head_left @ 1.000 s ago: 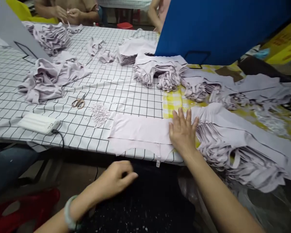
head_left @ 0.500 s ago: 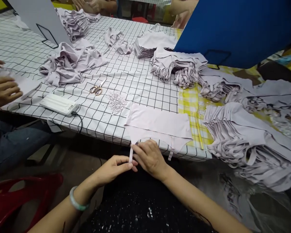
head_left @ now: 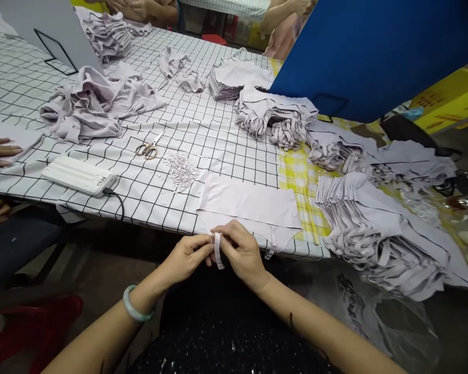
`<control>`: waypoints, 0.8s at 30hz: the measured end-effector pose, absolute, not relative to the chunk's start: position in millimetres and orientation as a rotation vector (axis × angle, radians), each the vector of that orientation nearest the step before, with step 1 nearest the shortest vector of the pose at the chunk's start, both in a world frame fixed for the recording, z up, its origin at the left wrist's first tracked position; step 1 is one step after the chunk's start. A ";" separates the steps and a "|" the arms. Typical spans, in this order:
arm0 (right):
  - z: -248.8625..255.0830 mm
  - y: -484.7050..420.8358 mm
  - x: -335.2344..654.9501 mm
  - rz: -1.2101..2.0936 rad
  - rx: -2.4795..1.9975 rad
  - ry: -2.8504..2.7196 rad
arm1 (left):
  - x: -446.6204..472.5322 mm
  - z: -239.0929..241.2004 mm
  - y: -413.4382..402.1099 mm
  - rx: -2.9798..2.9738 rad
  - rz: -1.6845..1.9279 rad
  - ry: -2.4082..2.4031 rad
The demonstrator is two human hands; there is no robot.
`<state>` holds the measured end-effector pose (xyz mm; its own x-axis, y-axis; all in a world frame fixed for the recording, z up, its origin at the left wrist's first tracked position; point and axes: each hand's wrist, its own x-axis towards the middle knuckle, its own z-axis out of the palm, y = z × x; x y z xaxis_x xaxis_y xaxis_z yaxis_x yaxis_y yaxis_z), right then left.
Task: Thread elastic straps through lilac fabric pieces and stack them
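A pale lilac garment (head_left: 249, 200) lies flat at the near edge of the checked table (head_left: 218, 150), its straps hanging over the edge. My left hand (head_left: 187, 255) and my right hand (head_left: 239, 250) meet just below the edge. Both pinch the left strap (head_left: 217, 251) between their fingertips. The other strap (head_left: 272, 244) hangs loose to the right.
A stack of lilac garments (head_left: 374, 228) sits at my right, with more piles (head_left: 276, 117) further back and a crumpled heap (head_left: 93, 104) at the left. Scissors (head_left: 148, 148), a scatter of small cut bits (head_left: 181, 169) and a white power bank (head_left: 80, 175) lie nearby. Another person's hand (head_left: 0, 150) rests at the left edge. A blue board (head_left: 374, 52) stands behind.
My right hand left the garment stack and came down to the table edge. Both hands took hold of the left strap and lifted it slightly.
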<state>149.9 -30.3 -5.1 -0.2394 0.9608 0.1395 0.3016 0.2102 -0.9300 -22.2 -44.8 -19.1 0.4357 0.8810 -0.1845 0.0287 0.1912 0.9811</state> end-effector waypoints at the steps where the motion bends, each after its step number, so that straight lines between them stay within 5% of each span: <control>1: -3.0 -22.3 147.7 1.158 -1.234 -1.553 | -20.3 -20.0 -42.2 1.206 0.752 0.955; 8: 12.1 25.1 154.7 1.639 -1.265 -1.150 | -16.3 -17.6 -33.5 1.118 0.702 0.977; 14: 11.2 23.1 168.7 1.195 -1.511 -1.598 | -15.9 -15.1 -27.8 1.120 0.664 0.968; 20: 19.4 46.0 133.6 0.659 -1.206 -2.495 | -13.9 -21.7 -26.6 1.219 0.619 1.014; 24: 22.7 55.2 113.2 0.773 -1.079 -2.528 | -13.9 -20.6 -27.2 1.230 0.590 1.066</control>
